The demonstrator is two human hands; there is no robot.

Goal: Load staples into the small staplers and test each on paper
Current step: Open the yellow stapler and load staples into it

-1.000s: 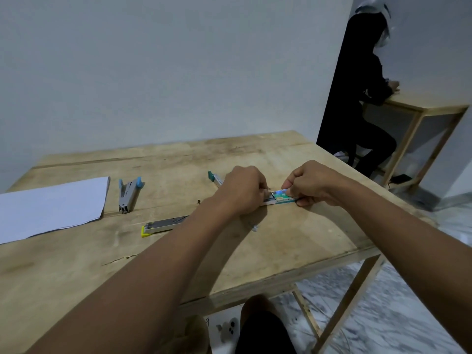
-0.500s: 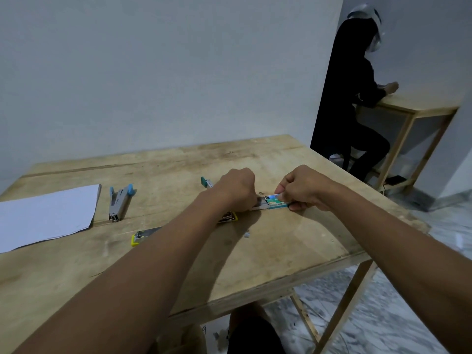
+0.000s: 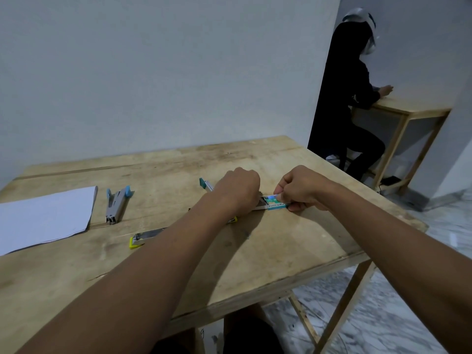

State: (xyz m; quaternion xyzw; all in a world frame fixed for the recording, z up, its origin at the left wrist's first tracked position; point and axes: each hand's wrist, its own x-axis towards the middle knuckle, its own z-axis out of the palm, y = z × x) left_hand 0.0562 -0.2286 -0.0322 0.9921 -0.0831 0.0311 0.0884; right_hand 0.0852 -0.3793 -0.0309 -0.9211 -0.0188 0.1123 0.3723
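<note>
Toward the near left of the table point(image 3: 281, 251) lies a yellow-tipped stapler point(image 3: 143, 238). Just beyond it the staple box point(image 3: 277, 204) lies flat, long axis left to right, between both hands. The right hand point(image 3: 304, 190) has its grip clamped on the box's right end. The left hand point(image 3: 237, 192) curls at its left end, over a teal-tipped stapler point(image 3: 205, 184), and what it grips is hidden. Any pull likely runs along that axis.

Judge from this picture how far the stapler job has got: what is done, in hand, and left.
Done: nothing visibly; the blue stapler and yellow stapler lie apart on the table, the paper to the side. In hand: the right hand pinches the staple box, the left hand curled at its open end, over the teal stapler. Left: seemingly loading and testing all three.
</note>
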